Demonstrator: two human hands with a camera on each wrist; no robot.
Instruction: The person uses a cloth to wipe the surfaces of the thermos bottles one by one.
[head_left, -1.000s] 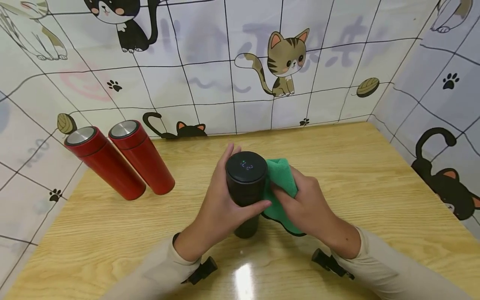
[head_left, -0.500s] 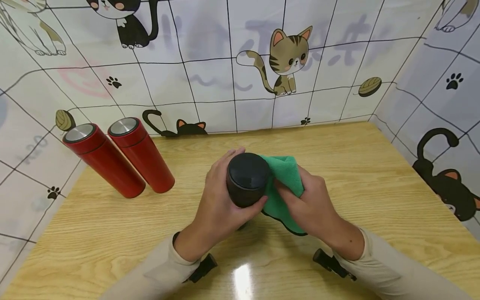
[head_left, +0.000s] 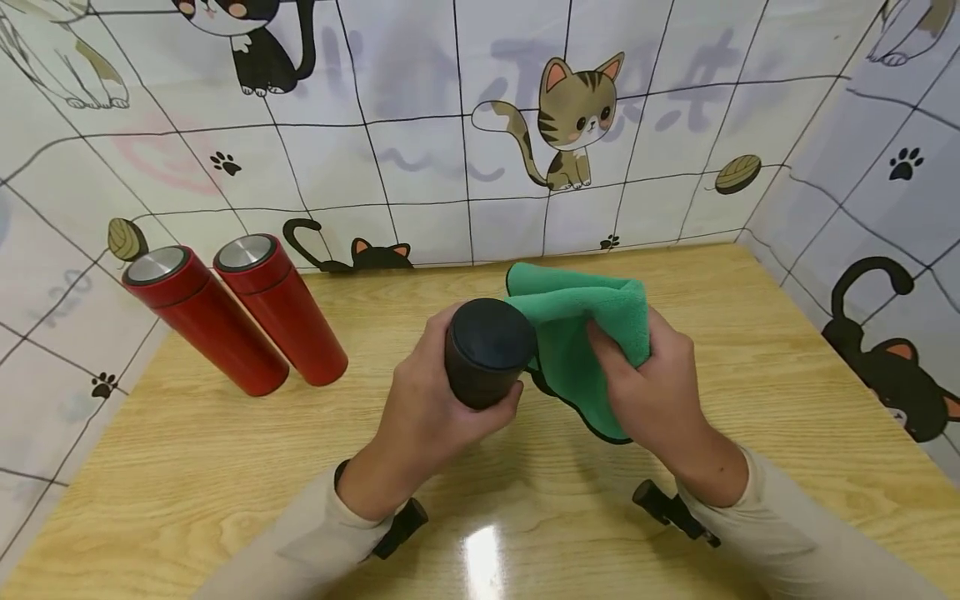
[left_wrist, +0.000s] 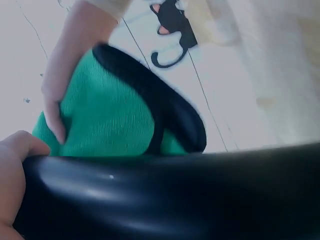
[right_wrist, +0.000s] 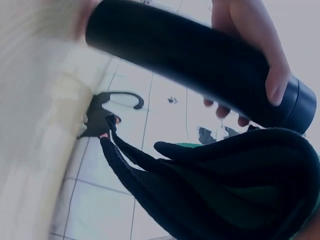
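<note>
My left hand [head_left: 423,392] grips a black thermos bottle [head_left: 491,346] round its upper part, with the lid tilted toward me in the head view. The right wrist view shows the whole length of the black bottle [right_wrist: 185,60], thumb and fingers wrapped near its lid. To its right, my right hand [head_left: 656,387] pinches a folded green cloth [head_left: 577,358] with dark edging, thumb on the near side. The cloth's left edge overlaps the bottle's lid side in the head view. From the left wrist, the green cloth [left_wrist: 110,110] hangs right behind the bottle.
Two red thermos bottles [head_left: 206,321] with steel lid tops stand side by side at the back left of the wooden table [head_left: 315,475]. A cat-patterned cloth wall [head_left: 420,167] encloses the back and sides.
The bottle has tipped its lid toward me, and the display digits on the lid no longer show. My right hand has moved right and a little up, spreading the cloth higher.
</note>
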